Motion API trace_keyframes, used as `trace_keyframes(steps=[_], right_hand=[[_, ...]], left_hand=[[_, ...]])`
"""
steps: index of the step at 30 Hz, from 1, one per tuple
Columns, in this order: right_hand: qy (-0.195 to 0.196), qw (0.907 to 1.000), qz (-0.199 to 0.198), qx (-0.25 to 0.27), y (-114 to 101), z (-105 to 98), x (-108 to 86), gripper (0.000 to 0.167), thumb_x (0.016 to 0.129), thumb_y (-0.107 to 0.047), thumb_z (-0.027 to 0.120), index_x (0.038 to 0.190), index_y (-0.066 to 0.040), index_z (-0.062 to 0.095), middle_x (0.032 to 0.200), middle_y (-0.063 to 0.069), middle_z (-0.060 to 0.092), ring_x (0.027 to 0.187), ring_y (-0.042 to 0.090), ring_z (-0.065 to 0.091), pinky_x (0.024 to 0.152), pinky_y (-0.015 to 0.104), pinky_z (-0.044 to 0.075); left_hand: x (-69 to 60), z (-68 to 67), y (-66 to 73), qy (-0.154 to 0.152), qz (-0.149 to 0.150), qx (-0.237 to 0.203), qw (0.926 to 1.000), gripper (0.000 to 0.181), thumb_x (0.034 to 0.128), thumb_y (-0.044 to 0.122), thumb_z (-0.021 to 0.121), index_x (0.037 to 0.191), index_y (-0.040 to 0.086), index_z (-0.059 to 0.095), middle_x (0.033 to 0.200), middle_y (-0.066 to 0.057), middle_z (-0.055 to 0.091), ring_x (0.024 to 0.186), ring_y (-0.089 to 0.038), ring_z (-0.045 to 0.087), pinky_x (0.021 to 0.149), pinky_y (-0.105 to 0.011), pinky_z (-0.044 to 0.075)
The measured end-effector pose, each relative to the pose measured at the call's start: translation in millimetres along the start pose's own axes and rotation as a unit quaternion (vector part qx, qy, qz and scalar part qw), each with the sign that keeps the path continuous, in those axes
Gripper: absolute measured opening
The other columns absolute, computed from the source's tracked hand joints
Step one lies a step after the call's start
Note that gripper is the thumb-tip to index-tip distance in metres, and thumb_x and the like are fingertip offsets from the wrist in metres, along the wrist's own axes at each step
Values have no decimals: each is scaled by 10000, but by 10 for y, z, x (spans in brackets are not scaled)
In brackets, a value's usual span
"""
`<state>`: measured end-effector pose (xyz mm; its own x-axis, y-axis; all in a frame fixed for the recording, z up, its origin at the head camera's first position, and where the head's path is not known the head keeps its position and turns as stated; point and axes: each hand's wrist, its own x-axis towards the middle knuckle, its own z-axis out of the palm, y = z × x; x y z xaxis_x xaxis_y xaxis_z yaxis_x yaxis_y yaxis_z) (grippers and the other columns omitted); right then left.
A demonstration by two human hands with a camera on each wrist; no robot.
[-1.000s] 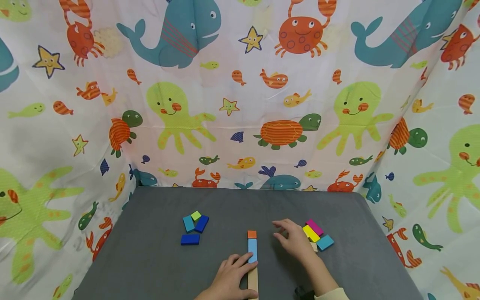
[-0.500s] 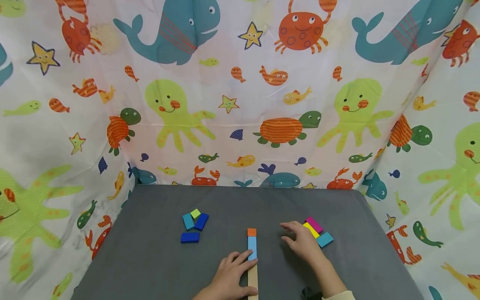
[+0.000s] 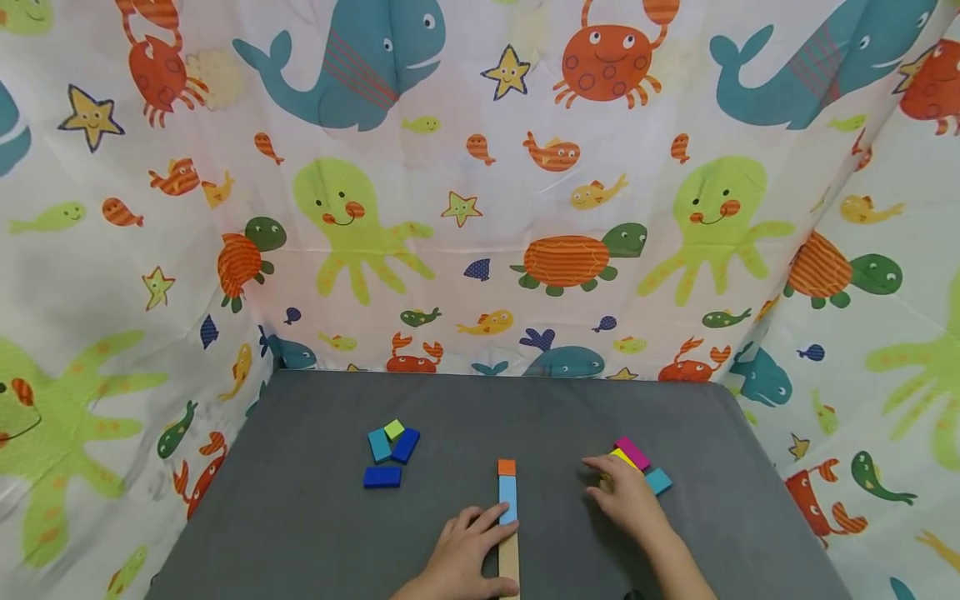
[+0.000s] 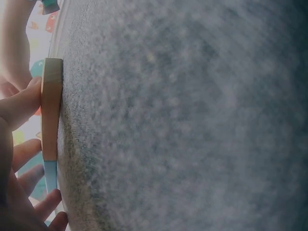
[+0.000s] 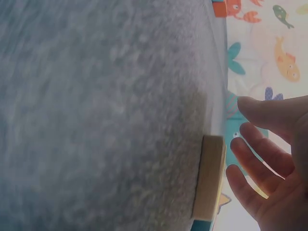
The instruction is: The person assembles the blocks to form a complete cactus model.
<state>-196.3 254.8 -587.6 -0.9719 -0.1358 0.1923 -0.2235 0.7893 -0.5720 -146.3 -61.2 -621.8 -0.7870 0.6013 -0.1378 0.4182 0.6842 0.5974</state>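
Around the right side of the tabletop (image 3: 322, 533), as the head view shows it, the right hand (image 3: 626, 500) is poised by a small group of blocks, its fingers loosely bent and nothing visibly gripped. The yellow block (image 3: 624, 457) lies just beyond the fingers and partly hidden by them; the magenta block (image 3: 633, 452) sits against its far side, and the teal block (image 3: 659, 481) lies to the right. The magenta block's long axis slants from far left to near right. The left hand (image 3: 461, 554) is well apart from this group, so the right is plainly the nearer. The left rests at a straight row running away from the person: long wooden piece (image 3: 509, 554), light blue block (image 3: 507, 498), then orange block (image 3: 507, 467).

From the left wrist, the thumb touches the long wooden piece's side, and the other fingers lie relaxed along the row without clasping it.

From the right wrist, thumb and fingers are spread apart. A plain wooden block (image 5: 210, 178) lies just beside the fingertips, its long side running roughly across their direction; contact cannot be told. My judgement is that any pinch here depends on that crosswise lie.
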Motion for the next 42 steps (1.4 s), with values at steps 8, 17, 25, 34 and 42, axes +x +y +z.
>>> trace_keyframes(steps=[8, 17, 25, 34, 42], right_hand=[[167, 9998, -74, -65, 100, -20, -42, 465, 728, -16, 879, 1166, -97, 747, 1082, 29, 730, 1002, 221, 677, 892, 458, 548], [358, 9985, -108, -391, 184, -93, -120, 384, 715, -34, 882, 1080, -78, 771, 1024, 31, 735, 953, 231, 685, 868, 459, 544], [-23, 9983, 205, -537, 266, -143, -163, 347, 721, -36, 870, 1049, -97, 772, 1035, 27, 725, 975, 236, 664, 865, 452, 524], [-418, 9961, 357, -692, 204, -173, -108, 277, 746, -18, 854, 999, -94, 774, 1004, 54, 743, 993, 306, 675, 905, 533, 524], [-194, 9986, 228, -446, 78, -116, -86, 294, 753, -41, 862, 1026, -114, 780, 1049, 25, 746, 1028, 262, 690, 925, 493, 531]], left_hand=[[-6, 14, -20, 31, 47, -24, 10000, 727, 863, 722, 597, 1513, 453, 414, 1641, 157, 286, 1322, -231, 401, 996, -578, 401], [-13, 25, -24, 101, 73, 6, 9999, 727, 865, 724, 593, 1514, 448, 417, 1639, 153, 293, 1320, -229, 405, 993, -572, 405], [-20, 12, -11, 72, 77, -59, 9999, 720, 871, 711, 599, 1515, 450, 411, 1640, 155, 289, 1323, -228, 398, 998, -577, 400], [-5, 4, -23, 164, 117, 13, 9998, 716, 868, 699, 609, 1511, 442, 425, 1641, 159, 284, 1344, -254, 396, 988, -564, 407], [-6, -14, -3, 37, 47, -83, 9999, 720, 869, 700, 608, 1515, 454, 409, 1643, 164, 278, 1345, -252, 389, 993, -562, 403]])
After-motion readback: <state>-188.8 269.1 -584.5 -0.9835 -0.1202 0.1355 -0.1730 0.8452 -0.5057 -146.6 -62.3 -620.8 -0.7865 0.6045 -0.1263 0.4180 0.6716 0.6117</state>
